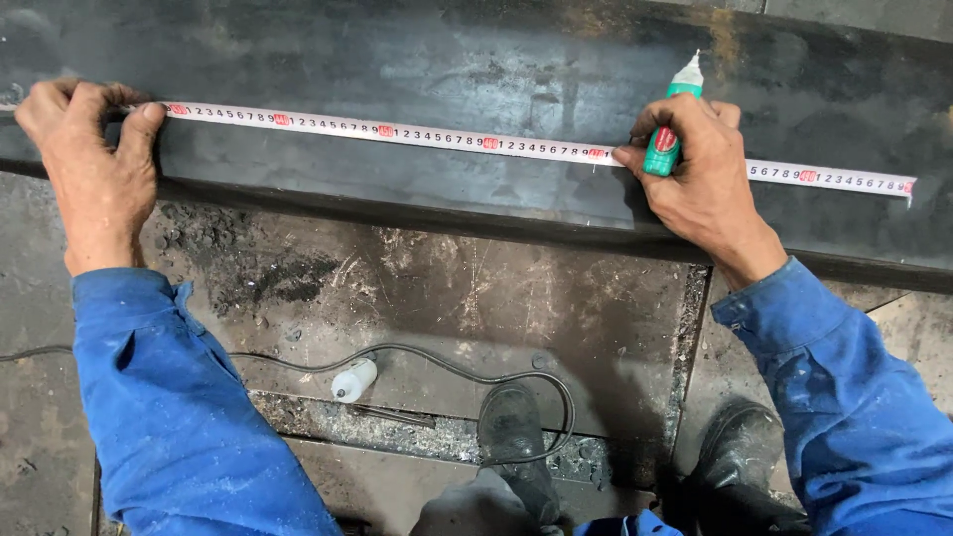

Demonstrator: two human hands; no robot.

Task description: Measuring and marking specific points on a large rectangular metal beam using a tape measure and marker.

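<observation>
— While the left hand (89,169) pinches the white tape measure (437,139) flat on the dark steel plate (417,60), what does the other do?

— The right hand (700,179) grips a green marker bottle (667,134) and presses a fingertip on the tape.

— Any advice?

— I'd judge the tape must lie taut and straight. Below: black boots (516,437), a cable (447,362).

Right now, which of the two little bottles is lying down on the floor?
The white bottle lies on its side by the black cable. The green one is held upright in the right hand.
</observation>
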